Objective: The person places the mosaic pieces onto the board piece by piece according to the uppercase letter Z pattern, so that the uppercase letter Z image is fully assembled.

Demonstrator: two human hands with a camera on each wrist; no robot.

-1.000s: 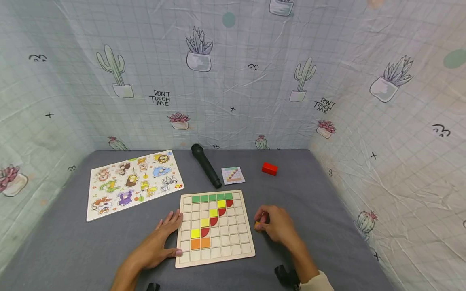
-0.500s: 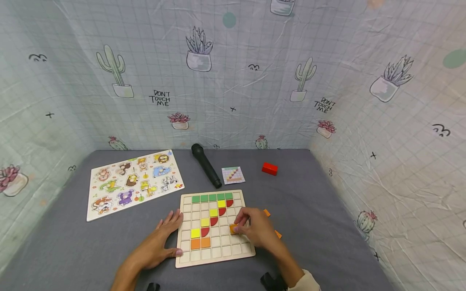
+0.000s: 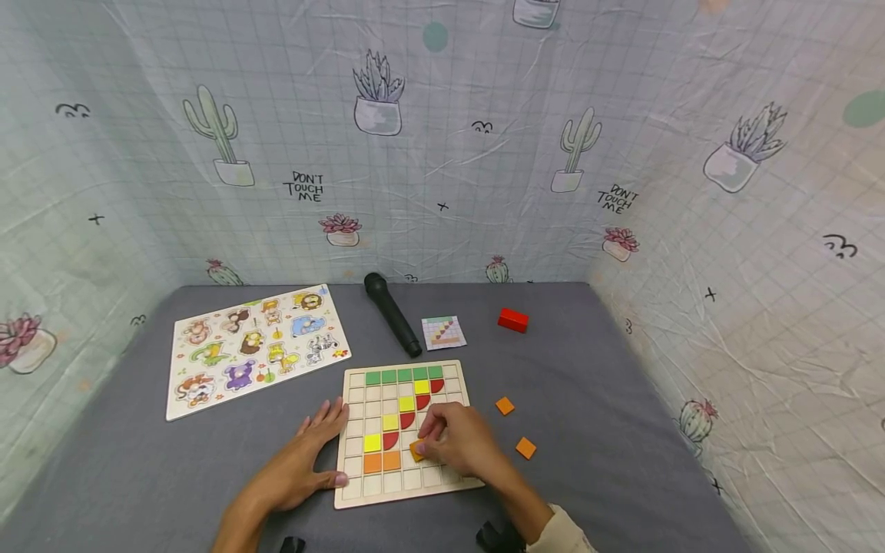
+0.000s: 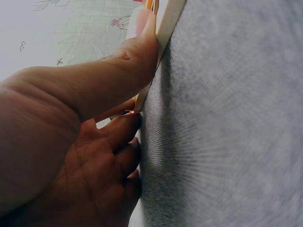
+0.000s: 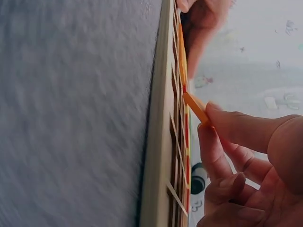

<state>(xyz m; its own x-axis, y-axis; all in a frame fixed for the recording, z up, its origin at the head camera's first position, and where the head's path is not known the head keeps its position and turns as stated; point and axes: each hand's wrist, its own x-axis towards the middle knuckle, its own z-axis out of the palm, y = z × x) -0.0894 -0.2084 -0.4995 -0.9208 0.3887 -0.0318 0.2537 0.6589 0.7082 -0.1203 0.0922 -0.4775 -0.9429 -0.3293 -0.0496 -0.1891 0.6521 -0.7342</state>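
Note:
A wooden grid board [image 3: 449, 476] lies on the grey cloth, with green, yellow, red and orange pieces in its cells. My left hand [image 3: 297, 465] rests along its left edge, fingers spread. In the left wrist view, the left thumb [image 4: 128, 61] lies on the board's top near the rim. Over the board's lower middle, my right hand [image 3: 459, 442] pinches an orange square tile [image 3: 416, 451] between thumb and fingertips. The right wrist view has this tile [image 5: 196, 108] tilted, close above the grid. Two loose orange tiles, one farther [image 3: 505, 405] and one nearer [image 3: 526, 448], lie right of the board.
An animal puzzle board [image 3: 259, 349] lies at the left. Behind the grid board are a black microphone [image 3: 392, 315], a small pattern card [image 3: 444, 333] and a red block [image 3: 513, 320]. Patterned cloth [image 3: 442, 153] hangs around the back and sides.
My right hand has picked up an orange tile from the cloth on the right and carried it left over the board. The two loose tiles have come into view. My left hand stays put.

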